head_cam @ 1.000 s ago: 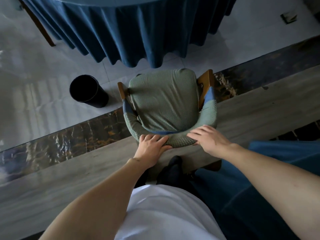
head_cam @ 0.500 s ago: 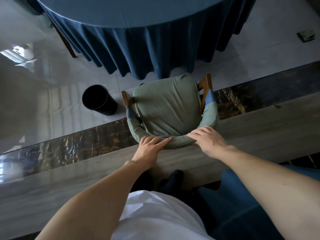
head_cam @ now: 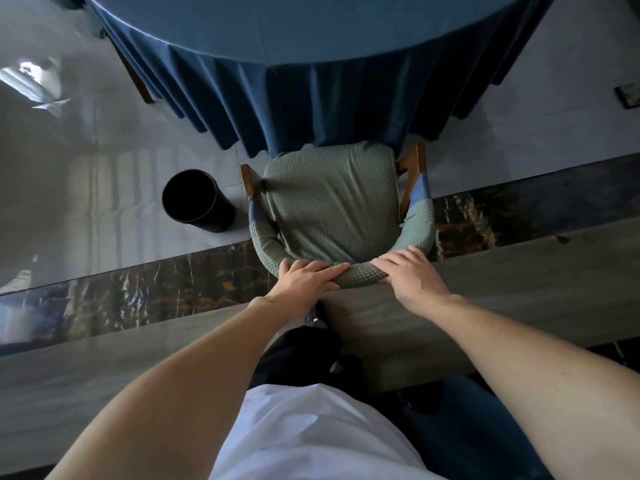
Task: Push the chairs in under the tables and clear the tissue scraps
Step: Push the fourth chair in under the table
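Green-covered chair stood with its seat front at the blue cloth hanging from the desk, left grip and right grip laid open-fingered on its backrest, so a skewed push could snag that cloth or knock the black bin just beside it.

No text, label or number can be read anywhere.

A black cylindrical waste bin is stood upright on glossy pale floor tiles, its open mouth seen from above. The floor is crossed by a dark marbled band, bordered by a grey wood-grain strip. A small dark square object is seen at the right edge.
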